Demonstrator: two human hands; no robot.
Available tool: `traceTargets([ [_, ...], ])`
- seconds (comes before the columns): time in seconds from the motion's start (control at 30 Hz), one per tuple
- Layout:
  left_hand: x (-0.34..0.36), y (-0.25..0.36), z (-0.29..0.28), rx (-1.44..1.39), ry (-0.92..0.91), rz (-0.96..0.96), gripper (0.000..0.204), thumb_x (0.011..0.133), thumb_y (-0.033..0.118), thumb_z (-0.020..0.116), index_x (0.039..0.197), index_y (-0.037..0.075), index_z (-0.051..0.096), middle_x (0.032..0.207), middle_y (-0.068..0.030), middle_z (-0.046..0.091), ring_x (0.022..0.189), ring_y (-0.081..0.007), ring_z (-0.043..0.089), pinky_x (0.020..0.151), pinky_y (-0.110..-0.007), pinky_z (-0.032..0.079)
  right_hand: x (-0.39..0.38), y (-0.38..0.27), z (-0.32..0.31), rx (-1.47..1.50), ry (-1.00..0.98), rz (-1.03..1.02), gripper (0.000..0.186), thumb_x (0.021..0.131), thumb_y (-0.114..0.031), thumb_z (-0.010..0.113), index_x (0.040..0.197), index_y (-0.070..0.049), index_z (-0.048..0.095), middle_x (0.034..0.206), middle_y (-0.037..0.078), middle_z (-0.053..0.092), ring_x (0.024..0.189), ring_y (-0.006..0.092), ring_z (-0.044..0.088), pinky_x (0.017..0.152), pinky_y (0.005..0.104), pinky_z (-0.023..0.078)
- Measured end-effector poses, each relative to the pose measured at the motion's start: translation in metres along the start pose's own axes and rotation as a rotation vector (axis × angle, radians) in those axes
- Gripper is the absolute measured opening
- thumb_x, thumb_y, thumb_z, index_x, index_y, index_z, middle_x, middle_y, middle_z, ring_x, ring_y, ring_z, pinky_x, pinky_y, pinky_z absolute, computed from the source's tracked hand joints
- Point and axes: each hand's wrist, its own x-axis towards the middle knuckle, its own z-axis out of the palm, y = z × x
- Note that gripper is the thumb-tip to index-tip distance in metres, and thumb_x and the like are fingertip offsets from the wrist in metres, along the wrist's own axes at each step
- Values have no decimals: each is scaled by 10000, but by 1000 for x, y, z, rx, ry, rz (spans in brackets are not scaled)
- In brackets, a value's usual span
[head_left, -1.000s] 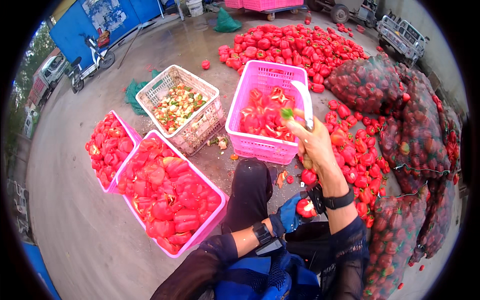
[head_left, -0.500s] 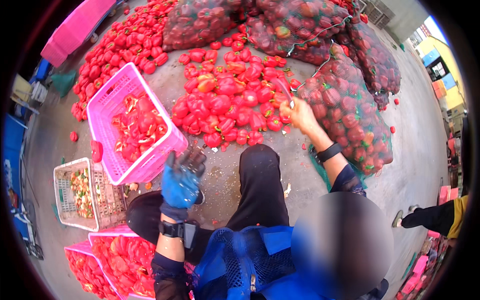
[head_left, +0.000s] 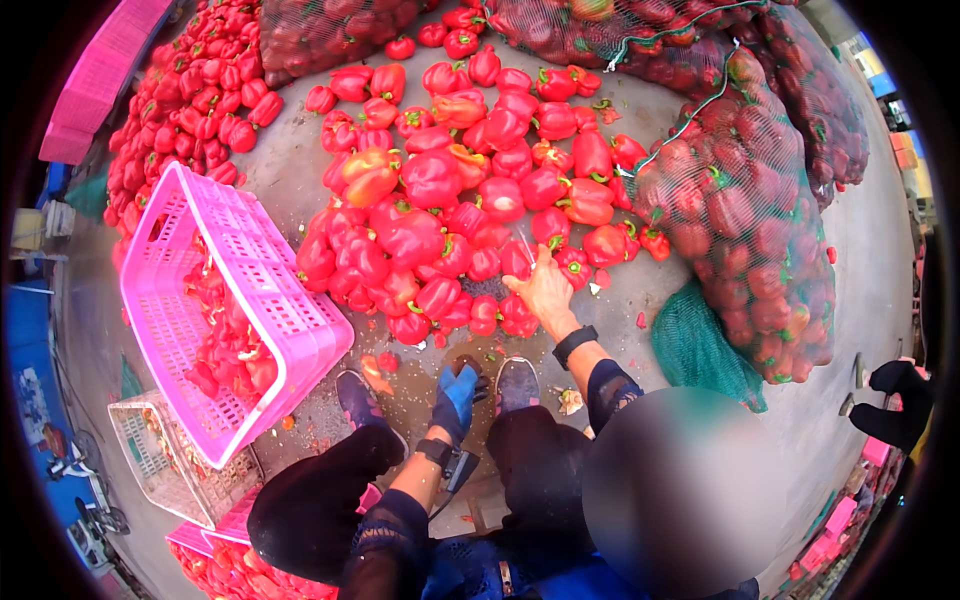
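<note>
My right hand (head_left: pixel 546 295) grips a thin-bladed knife (head_left: pixel 527 242) over a loose heap of red peppers (head_left: pixel 432 182), its fingertips beside the nearest ones. My left hand (head_left: pixel 458 398), in a blue and dark glove, hangs low between my shoes, empty, with its fingers loosely apart. A pink crate (head_left: pixel 308 328) of cut pepper pieces (head_left: pixel 225 340) stands to the left. A dirty white crate (head_left: pixel 145 455) with scraps is below it, and more pink crates (head_left: pixel 225 525) of pieces are partly hidden by my leg.
Mesh sacks of peppers (head_left: pixel 740 240) lie right and behind, beside a green net (head_left: pixel 700 350). Another pepper pile (head_left: pixel 200 110) and stacked pink crates (head_left: pixel 90 90) are back left. Another person's dark-clad legs (head_left: pixel 900 395) appear at far right, a scooter (head_left: pixel 100 515) at lower left.
My view has swung right and down toward the loose peppers. My right hand with the knife moved from over the pink crate to the heap. My left hand, earlier holding a pepper, is now empty.
</note>
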Motion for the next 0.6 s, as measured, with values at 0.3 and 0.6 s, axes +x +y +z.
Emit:
traceTargets([
  [0.3, -9, 42, 33, -174, 46, 192, 394, 942, 255, 597, 1263, 63, 473, 1061, -62, 585, 895, -166, 600, 762, -305, 521, 22, 18, -15, 799, -341, 255, 804, 736, -339, 803, 1360, -77, 370, 812, 95, 599, 534, 171, 572, 451, 341, 469],
  [0.6, -128, 144, 89, -10, -231, 723, 601, 943, 325, 593, 1415, 32, 363, 1277, -124, 530, 1150, -220, 552, 986, -389, 464, -132, -89, -182, 733, -683, -416, 710, 905, -253, 655, 1462, -34, 273, 681, -25, 484, 527, 62, 456, 488, 243, 383],
])
